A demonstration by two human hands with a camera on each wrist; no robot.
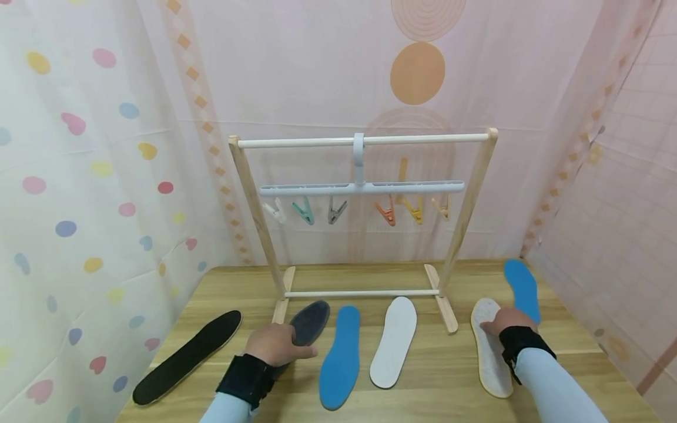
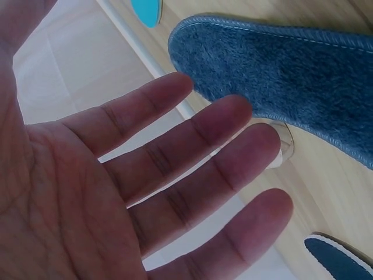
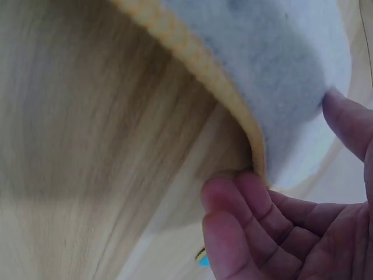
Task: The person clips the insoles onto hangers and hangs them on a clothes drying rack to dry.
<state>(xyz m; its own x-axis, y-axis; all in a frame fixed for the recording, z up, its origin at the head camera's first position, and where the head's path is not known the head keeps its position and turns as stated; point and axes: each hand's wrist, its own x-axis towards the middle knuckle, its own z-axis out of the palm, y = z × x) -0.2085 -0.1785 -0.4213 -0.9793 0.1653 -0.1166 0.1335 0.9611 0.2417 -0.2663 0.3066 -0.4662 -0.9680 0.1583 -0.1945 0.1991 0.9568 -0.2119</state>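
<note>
While the right hand (image 1: 509, 324) pinches an off-white insole (image 1: 492, 367) near the right side of the worktop (image 1: 423, 388), its thumb lies on the pale felted face and its fingers curl in at the yellow-stitched edge, as the right wrist view shows. Just beyond that hand, a blue insole (image 1: 522, 288) lies close to the far right corner.

Over the near half of a dark grey insole (image 1: 312, 323), the left hand (image 1: 274, 343) is spread, its fingers nearly straight and apart, with nothing in its grasp; whether it touches the insole cannot be told. Seen from the left wrist, that insole has a fuzzy face and a stitched border.

Between the two hands, a second blue insole (image 1: 340, 358) and a white insole (image 1: 394, 343) lie flat, apart from one another, and a black insole (image 1: 187, 358) lies slantwise on the far left.

Behind the row stands a wooden rack (image 1: 257, 214) with white crossbars. From its top bar hangs a pale blue hanger (image 1: 312, 190) with six clips beneath: white (image 1: 275, 210), green (image 1: 304, 211) and grey (image 1: 336, 211) to the left, orange (image 1: 388, 212), yellow (image 1: 415, 211) and pale cream to the right. A patterned curtain (image 1: 317, 70) covers the back.
</note>
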